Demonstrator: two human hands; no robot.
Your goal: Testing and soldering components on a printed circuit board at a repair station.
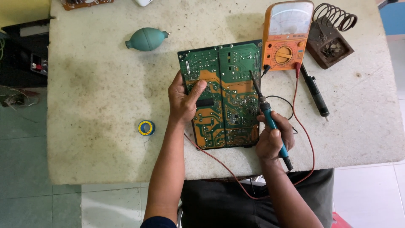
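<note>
Bright, even daylight; soft shadows, sharp focus, slight glare on meter window (291, 17), mild edge bend.

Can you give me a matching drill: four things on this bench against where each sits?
Things
1. teal rubber bulb blower
2. orange analog multimeter
3. small blue-and-yellow solder spool
4. teal-handled soldering iron

Places
A. in the right hand, tip on the green circuit board
B. far side, touching the board's top right corner
C. near side, left of the left hand
D. far side, left of the board

Pairs: 1-D, 2-B, 3-C, 4-A
</note>
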